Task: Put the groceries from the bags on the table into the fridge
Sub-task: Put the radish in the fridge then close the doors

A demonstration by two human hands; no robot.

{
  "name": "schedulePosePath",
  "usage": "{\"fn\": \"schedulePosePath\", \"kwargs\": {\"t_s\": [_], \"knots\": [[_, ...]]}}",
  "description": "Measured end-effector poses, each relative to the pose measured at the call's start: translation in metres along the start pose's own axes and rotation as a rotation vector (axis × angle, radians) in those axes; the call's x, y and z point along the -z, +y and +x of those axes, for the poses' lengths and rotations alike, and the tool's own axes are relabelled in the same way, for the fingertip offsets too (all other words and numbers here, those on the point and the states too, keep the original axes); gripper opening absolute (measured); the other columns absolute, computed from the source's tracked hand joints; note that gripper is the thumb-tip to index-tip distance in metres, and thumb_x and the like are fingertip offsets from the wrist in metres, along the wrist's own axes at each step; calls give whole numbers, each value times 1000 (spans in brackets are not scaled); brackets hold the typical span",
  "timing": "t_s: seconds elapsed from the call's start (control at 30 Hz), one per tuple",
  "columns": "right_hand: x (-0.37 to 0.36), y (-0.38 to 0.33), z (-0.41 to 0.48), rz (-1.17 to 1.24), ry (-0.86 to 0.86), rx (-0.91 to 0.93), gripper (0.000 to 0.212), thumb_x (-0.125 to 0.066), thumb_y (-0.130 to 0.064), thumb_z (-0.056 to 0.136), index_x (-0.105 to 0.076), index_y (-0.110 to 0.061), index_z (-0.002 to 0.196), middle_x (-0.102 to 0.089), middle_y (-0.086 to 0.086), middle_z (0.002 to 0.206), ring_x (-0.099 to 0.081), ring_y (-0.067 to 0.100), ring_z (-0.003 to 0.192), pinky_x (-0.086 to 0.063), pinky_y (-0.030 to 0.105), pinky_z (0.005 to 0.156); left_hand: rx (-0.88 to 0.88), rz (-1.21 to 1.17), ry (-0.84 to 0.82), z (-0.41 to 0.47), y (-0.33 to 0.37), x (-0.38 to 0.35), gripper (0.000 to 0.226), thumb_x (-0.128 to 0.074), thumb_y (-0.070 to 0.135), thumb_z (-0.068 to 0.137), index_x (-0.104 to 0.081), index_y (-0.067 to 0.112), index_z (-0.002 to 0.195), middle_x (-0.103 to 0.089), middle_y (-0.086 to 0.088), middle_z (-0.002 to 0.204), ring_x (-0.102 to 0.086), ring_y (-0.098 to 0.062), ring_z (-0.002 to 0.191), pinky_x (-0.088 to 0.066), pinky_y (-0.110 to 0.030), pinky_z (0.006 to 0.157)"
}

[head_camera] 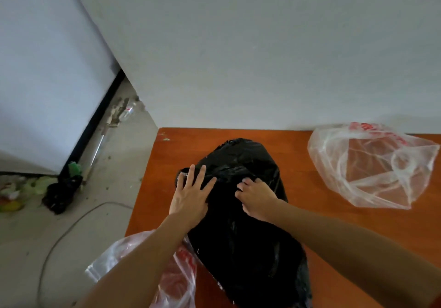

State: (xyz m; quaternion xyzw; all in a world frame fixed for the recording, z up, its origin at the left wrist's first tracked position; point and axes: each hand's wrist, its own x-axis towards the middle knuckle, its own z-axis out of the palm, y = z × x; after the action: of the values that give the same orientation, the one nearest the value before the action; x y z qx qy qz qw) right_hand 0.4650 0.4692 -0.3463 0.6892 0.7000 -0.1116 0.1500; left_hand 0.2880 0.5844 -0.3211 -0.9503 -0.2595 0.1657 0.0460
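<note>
A large black plastic bag [248, 236] lies along the middle of the orange-brown table [298, 145]. My left hand [191, 195] rests flat on its left side with fingers spread and straight. My right hand [256, 199] has its fingers curled into the black plastic near the bag's top and pinches it. What the black bag holds is hidden. A clear plastic bag with red print [372, 164] sits slack at the table's far right. Another clear bag with red print [176, 276] hangs over the near left edge, under my left forearm.
The white fridge [47, 80] stands closed at the left, on the concrete floor. By its base lie a small black bag [60, 195], green and yellow scraps [35, 186] and an empty bottle [127, 110]. A thin cable [69, 224] curves across the floor. A white wall backs the table.
</note>
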Motion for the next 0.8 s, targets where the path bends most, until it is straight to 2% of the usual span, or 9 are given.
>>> {"fn": "schedulePosePath", "kwargs": {"t_s": [0.1,0.23,0.3,0.4,0.47,0.53,0.63,0.7,0.8], "knots": [[4,25,18,28,90,-94,56,-47,-27,97,-30,-14,149,-27,14,152,-24,32,140,-33,44,104,30,-44,-60,22,-15,-22,73,-48,50,92,-12,26,152,9,-7,160,7,-37,145,-10,-54,116],[17,55,49,147,69,-182,61,-39,-43,101,-18,-18,153,-20,8,157,-17,28,145,-26,42,112,73,-268,-57,45,-28,-40,77,-54,50,90,-14,22,151,5,-3,161,-2,-31,147,-22,-49,114],[19,67,68,194,18,-216,58,-31,-48,102,-19,-20,152,-21,5,158,-17,25,146,-24,41,113,68,-381,-39,58,-35,-44,74,-53,44,93,-14,22,151,-1,0,161,-8,-28,146,-29,-45,111],[17,80,93,298,25,-295,54,-26,-50,103,-31,-21,148,-33,3,154,-25,23,143,-23,41,112,35,-615,12,75,-51,-51,63,-53,37,95,-25,22,150,-23,-1,156,-28,-26,139,-36,-42,108],[17,86,107,377,77,-332,49,-28,-49,103,-46,-22,140,-47,1,144,-37,22,136,-28,41,109,49,-787,76,84,-62,-54,52,-56,31,95,-41,21,144,-43,-1,146,-42,-22,130,-40,-34,103],[16,92,116,418,157,-381,40,-36,-46,102,-62,-24,123,-62,-1,126,-53,23,119,-39,40,97,135,-937,166,90,-71,-54,32,-56,18,94,-62,16,126,-64,-2,122,-58,-20,111,-42,-23,87],[13,105,117,591,249,-563,29,-51,-42,97,-73,-24,101,-71,-4,103,-63,22,98,-50,36,78,266,-986,149,101,-80,-56,19,-55,10,92,-73,11,99,-71,-2,90,-64,-21,85,-40,-24,69],[9,109,108,701,297,-595,31,-56,-50,92,-73,-25,100,-71,-6,106,-64,19,100,-51,35,81,348,-1004,103,107,-83,-62,15,-57,9,90,-72,9,89,-66,-1,79,-62,-22,78,-39,-25,65],[0,101,90,584,129,-422,67,-55,-73,79,-58,-30,130,-55,-3,136,-46,17,128,-36,40,105,429,-996,46,118,-84,-73,13,-57,6,87,-67,9,80,-61,-2,73,-60,-27,76,-39,-28,62]]}}
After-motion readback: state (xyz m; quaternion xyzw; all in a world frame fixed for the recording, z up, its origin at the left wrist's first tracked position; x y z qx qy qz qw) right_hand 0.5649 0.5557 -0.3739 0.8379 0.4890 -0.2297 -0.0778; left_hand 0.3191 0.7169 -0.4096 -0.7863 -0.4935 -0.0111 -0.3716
